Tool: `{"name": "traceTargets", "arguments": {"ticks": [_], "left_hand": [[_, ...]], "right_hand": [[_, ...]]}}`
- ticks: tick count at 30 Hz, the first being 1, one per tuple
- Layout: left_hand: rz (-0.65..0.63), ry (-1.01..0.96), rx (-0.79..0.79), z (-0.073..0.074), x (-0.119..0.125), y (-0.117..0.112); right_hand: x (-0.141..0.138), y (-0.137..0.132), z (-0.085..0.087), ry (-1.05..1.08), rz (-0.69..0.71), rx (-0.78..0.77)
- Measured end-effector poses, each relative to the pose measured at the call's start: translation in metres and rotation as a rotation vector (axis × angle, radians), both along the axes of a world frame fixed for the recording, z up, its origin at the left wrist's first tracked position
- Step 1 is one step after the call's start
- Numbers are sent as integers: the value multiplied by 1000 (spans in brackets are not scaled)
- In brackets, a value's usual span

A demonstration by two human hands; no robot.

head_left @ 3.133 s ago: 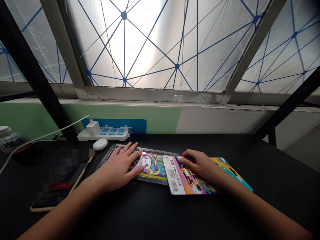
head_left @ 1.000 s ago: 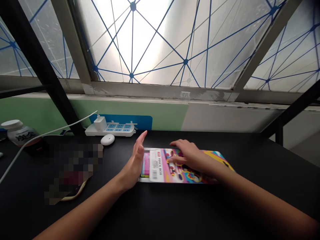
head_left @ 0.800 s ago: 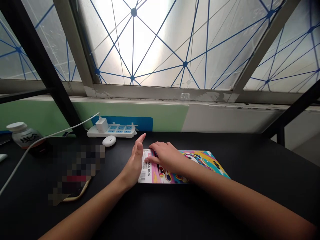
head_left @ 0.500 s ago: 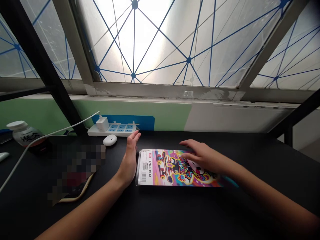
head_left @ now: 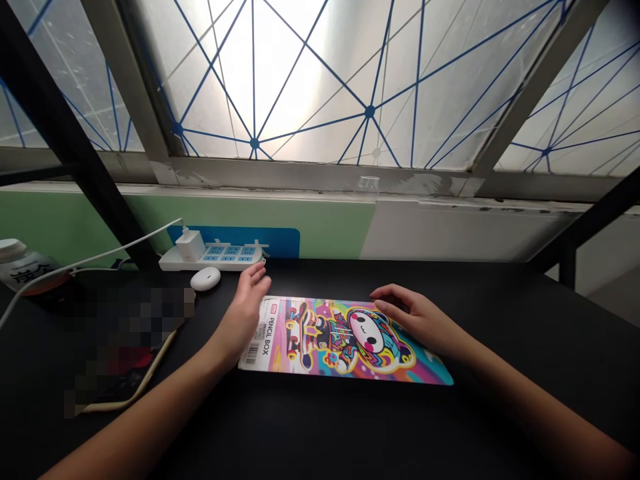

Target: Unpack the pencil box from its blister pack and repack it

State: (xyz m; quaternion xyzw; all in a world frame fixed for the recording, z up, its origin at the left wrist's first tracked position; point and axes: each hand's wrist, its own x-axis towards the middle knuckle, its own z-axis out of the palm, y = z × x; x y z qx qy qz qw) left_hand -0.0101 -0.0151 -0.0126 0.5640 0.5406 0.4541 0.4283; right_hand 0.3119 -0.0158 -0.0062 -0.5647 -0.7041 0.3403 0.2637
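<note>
A colourful pencil box [head_left: 345, 340] with a cartoon skateboarder and a white "PENCIL BOX" label lies flat on the black desk [head_left: 320, 427]. My left hand [head_left: 243, 313] stands on its edge against the box's left end, fingers stretched out and together, holding nothing. My right hand [head_left: 417, 319] rests on the box's right part, fingers spread and slightly curled over the lid.
A white power strip [head_left: 213, 255] with a plugged-in charger and cable sits at the back by the wall. A white oval case [head_left: 205, 278] lies in front of it. A bottle [head_left: 20, 277] stands far left. A phone-like object [head_left: 125, 380] lies left of my arm.
The printed sleeve was slid leftward over the box until it covered it fully. My left hand went from flat on the box to bracing its left end; my right hand drew back right.
</note>
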Motion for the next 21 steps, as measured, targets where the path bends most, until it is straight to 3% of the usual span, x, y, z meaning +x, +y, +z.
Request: {"name": "traceTargets", "arguments": {"ticks": [2, 5, 14, 18, 21], "left_hand": [[-49, 4, -70, -5, -2, 4], [-95, -75, -54, -12, -4, 8], [42, -383, -153, -7, -4, 11], [82, -341, -188, -7, -5, 8], [69, -299, -126, -6, -3, 3]], "right_hand": [[2, -2, 3, -117, 54, 44], [1, -6, 7, -224, 90, 104], [0, -8, 4, -363, 118, 355], [3, -7, 3, -430, 92, 538], [7, -7, 5, -469, 69, 773]]}}
